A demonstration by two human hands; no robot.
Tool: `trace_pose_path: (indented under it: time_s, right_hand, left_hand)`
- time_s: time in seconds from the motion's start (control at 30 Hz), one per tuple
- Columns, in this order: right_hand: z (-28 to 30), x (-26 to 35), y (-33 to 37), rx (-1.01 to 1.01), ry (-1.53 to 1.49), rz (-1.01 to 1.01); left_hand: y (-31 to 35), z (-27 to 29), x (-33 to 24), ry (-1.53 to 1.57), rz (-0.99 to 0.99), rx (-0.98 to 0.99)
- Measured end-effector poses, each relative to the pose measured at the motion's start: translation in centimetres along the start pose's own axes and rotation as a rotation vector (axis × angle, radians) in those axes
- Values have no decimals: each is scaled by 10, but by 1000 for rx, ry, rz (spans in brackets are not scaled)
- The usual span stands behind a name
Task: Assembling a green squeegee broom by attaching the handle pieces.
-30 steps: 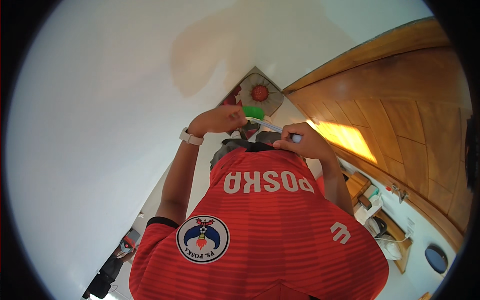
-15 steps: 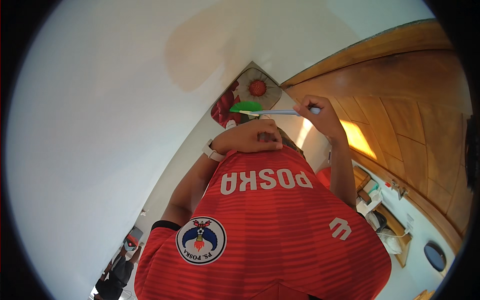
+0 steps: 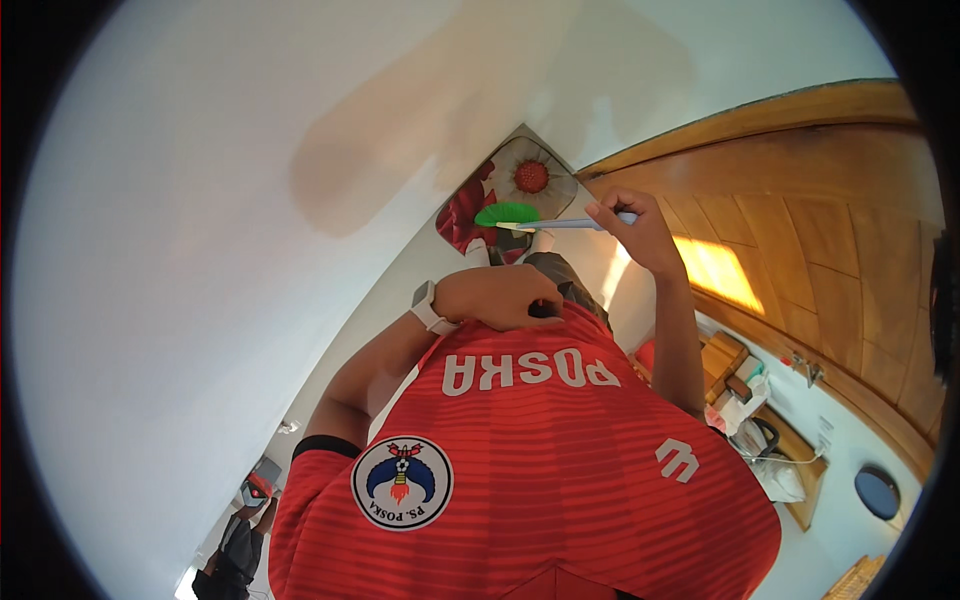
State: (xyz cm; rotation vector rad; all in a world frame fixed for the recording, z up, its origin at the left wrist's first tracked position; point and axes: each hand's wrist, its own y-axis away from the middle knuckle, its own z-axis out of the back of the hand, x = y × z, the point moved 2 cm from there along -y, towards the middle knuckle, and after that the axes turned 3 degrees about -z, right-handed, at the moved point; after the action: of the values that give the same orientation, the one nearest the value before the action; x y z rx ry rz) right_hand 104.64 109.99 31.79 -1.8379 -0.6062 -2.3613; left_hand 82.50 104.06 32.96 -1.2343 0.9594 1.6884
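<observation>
My right hand [image 3: 642,235] is closed round the end of a pale blue handle. It belongs to a brush [image 3: 508,215] with a fan of green bristles, held out level over the floor, bristles pointing left. My left hand [image 3: 498,297], below a white-strapped watch [image 3: 430,306], is curled in front of the hem of my red shirt [image 3: 530,410]. A dark gap shows inside its bent fingers; whether they pinch cloth or something small is hidden. Beneath the brush lies a flower-patterned mat [image 3: 560,190] in the corner.
A pale wall [image 3: 200,250] rises close on my left. To the right is a wooden panelled door [image 3: 800,230] with sunlight on it. Another person in dark clothes [image 3: 238,555] is far back at lower left. A wooden shelf with bags [image 3: 785,485] stands at lower right.
My left hand has moved slightly down and left, turning so the watch face shows. The brush stays in my right hand, shifted a little. The shadows on the wall have changed shape.
</observation>
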Motion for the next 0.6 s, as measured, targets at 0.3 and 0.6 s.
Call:
trace_pose_path:
  time_s: [0.3,0.6]
  right_hand:
    - [-36,0,23,6,0,-51]
    - [-37,-15,62,64,-31,-25]
  left_hand:
    - [14,-19,-27,-134,98,173]
    - [-18,-62,-27,-244,104,374]
